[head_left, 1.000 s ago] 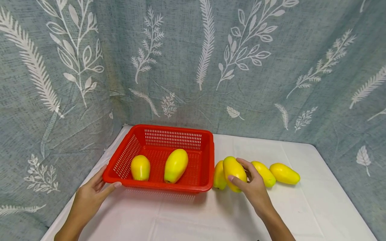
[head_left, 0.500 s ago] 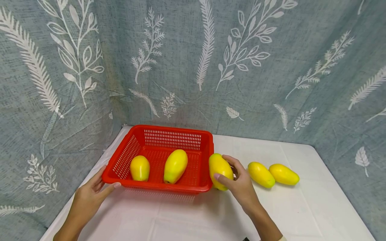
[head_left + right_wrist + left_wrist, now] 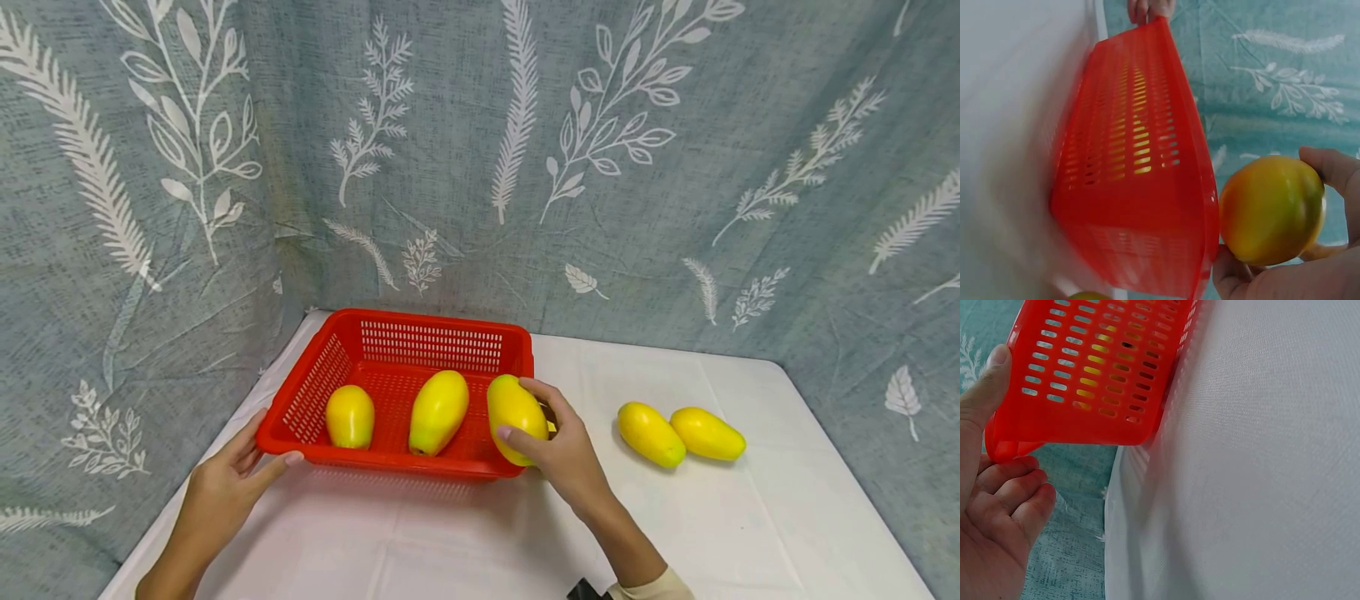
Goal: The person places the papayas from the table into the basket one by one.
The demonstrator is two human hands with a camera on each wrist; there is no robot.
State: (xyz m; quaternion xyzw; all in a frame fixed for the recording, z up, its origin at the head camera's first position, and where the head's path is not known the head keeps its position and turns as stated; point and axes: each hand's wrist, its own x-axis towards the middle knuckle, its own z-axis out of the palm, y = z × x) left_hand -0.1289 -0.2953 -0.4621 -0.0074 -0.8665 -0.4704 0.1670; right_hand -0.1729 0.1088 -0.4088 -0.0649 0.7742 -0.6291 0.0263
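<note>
A red plastic basket (image 3: pixel 420 467) with slotted walls stands on the table, and two yellow mangoes lie inside it, one mango (image 3: pixel 349 418) at the left and another mango (image 3: pixel 438 412) near the middle. My left hand (image 3: pixel 225 492) grips the front left corner of the rim; in the left wrist view the thumb (image 3: pixel 997 369) lies along the wall, fingers curled below the rim. Above the basket's right side, my right hand (image 3: pixel 558 450) holds a yellow mango (image 3: pixel 516 417) between thumb and fingers. The right wrist view has this mango (image 3: pixel 1272 209) right beside the rim.
Two more mangoes, a nearer mango (image 3: pixel 651 435) and a farther mango (image 3: pixel 707 433), lie side by side to the right. Another mango (image 3: pixel 1088 296), mostly hidden, lies beside the basket. A patterned curtain (image 3: pixel 450 167) surrounds the white-covered table (image 3: pixel 720 533).
My right hand has carried its mango leftward, from beside the basket to over its right rim. My left hand has stayed on the corner.
</note>
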